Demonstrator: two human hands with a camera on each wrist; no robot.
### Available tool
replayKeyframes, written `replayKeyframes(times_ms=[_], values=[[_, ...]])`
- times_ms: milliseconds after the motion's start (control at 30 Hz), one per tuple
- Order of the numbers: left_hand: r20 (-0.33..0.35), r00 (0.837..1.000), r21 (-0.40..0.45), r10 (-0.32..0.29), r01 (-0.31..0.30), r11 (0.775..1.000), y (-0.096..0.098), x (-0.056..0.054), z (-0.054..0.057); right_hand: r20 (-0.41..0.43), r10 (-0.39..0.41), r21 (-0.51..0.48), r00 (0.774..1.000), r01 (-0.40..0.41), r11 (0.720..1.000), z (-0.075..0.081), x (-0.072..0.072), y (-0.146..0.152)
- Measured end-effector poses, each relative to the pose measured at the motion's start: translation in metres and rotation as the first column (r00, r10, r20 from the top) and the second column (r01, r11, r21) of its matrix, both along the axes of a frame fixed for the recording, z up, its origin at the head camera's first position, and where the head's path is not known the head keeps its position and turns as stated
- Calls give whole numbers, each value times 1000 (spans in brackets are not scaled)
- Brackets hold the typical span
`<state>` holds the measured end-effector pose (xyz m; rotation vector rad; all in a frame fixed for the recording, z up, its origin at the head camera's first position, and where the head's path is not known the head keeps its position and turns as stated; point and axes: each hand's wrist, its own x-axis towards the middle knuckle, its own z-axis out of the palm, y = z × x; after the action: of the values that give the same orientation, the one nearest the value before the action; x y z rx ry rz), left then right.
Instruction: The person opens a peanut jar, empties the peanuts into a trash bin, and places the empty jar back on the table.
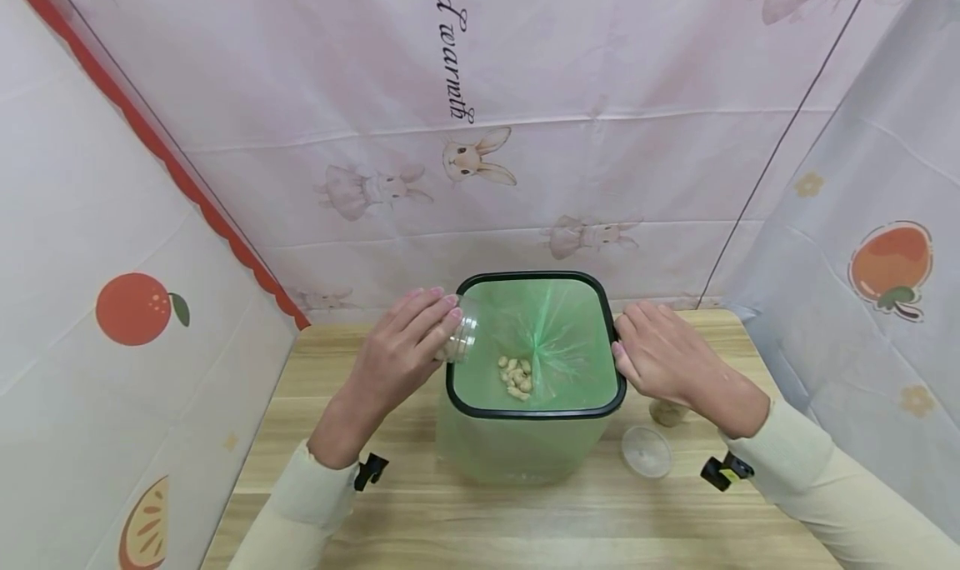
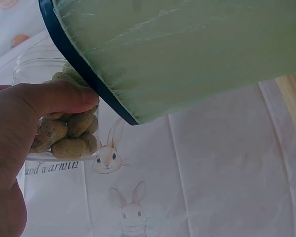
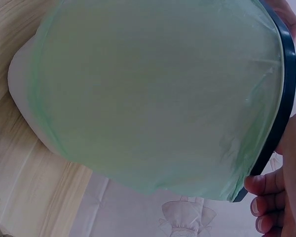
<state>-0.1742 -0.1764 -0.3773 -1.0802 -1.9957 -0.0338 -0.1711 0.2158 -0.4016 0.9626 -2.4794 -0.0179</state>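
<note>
A trash bin [image 1: 517,449] with a black rim stands on the table, lined with a green plastic bag [image 1: 577,337]. Several peanuts in their shells [image 1: 516,378] lie inside on the bag. My left hand [image 1: 405,353] grips a clear plastic jar [image 1: 467,330], tilted with its mouth over the bin's left edge. More shelled-looking tan peanuts [image 2: 69,133] sit in that jar in the left wrist view. At the opposite side, my right hand [image 1: 660,349] holds the black rim [image 3: 288,84], fingers curled at its edge.
A round clear lid [image 1: 647,452] lies on the wooden table [image 1: 420,520] right of the bin. Behind it, partly under my right wrist, stands a small container [image 1: 667,412] with tan contents. Printed cloth [image 1: 660,178] hangs closely behind and at both sides.
</note>
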Motion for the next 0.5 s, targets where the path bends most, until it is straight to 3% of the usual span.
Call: replayKeyframes(times_ms=[267, 500], values=[[-37, 999, -25, -17, 16, 1000, 1, -1, -1, 7, -10, 9, 1000, 10, 1000, 1, 1, 0], [-33, 999, -35, 4, -5, 999, 1, 0, -1, 1, -17, 9, 1000, 17, 1000, 0, 1, 0]])
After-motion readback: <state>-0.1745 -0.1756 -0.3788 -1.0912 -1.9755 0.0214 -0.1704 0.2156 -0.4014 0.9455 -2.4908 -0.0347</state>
